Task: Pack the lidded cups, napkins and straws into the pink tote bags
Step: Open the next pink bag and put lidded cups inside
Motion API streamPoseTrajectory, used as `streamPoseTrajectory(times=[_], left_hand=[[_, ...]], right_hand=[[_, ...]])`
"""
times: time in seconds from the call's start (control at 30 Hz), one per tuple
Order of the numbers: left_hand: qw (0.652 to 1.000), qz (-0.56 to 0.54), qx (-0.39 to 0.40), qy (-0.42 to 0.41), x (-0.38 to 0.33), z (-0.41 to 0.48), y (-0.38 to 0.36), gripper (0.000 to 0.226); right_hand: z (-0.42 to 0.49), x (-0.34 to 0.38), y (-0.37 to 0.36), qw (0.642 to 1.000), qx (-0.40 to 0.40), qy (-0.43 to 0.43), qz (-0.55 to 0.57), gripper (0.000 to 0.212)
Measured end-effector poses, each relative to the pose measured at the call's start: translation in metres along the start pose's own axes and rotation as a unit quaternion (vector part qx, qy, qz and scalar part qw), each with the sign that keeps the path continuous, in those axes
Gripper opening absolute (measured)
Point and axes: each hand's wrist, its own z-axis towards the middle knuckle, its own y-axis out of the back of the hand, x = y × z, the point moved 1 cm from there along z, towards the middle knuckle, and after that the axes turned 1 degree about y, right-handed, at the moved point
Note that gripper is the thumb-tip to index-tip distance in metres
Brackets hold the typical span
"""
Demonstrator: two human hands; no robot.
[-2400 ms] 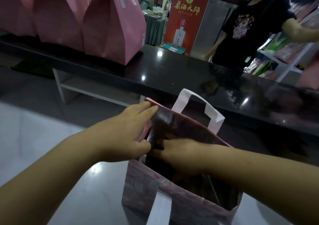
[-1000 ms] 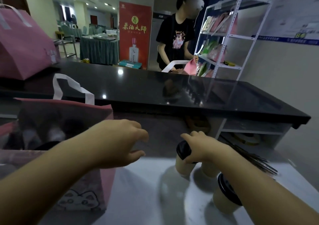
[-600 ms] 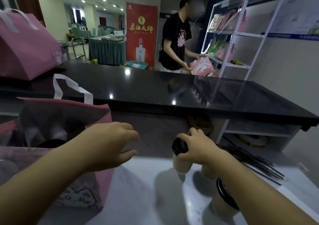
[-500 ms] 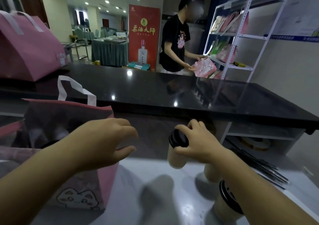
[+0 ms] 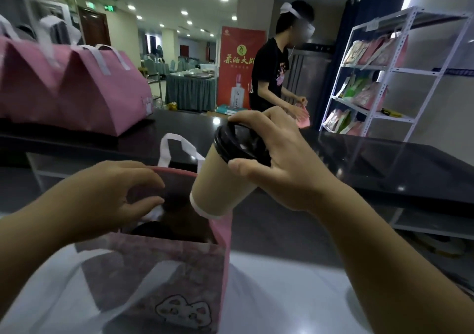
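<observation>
Cup on its way into the bag (just the one head view to go on)

Head view: right hand [image 5: 279, 164] grips a lidded cup [image 5: 220, 182] by its black lid [image 5: 230, 141], fingers clamped round the rim. The cup is tilted, hanging just over the mouth of the open pink tote bag [image 5: 179, 269] on the white table [image 5: 282, 295]. Left hand [image 5: 115, 195] curls at the bag's far rim; can't tell if it's actually pinching it. Something dark sits inside, too murky to name. Closed pink bags [image 5: 77, 95] on the black counter [image 5: 384, 159] look finished, I'd guess. No napkins or straws in sight, so those seem left.
</observation>
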Motion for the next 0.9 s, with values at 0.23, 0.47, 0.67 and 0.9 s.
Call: streamPoseTrajectory(times=[0.23, 0.47, 0.67, 0.9], left_hand=[[0.999, -0.002, 0.036, 0.01, 0.072, -0.008, -0.007, 0.032], [0.994, -0.013, 0.108, -0.001, 0.115, 0.001, -0.023, 0.047], [0.991, -0.003, 0.124, -0.043, 0.118, 0.003, -0.031, 0.074], [0.981, -0.022, 0.19, -0.044, 0.11, -0.004, -0.038, 0.116]], right_hand=[[0.04, 0.029, -0.07, 0.997, 0.071, 0.012, -0.021, 0.065], [0.042, 0.022, -0.118, 0.968, 0.212, -0.003, -0.136, 0.071], [0.041, 0.023, -0.127, 0.917, 0.335, 0.0, -0.215, 0.074], [0.048, 0.034, -0.138, 0.905, 0.359, 0.074, -0.214, 0.079]])
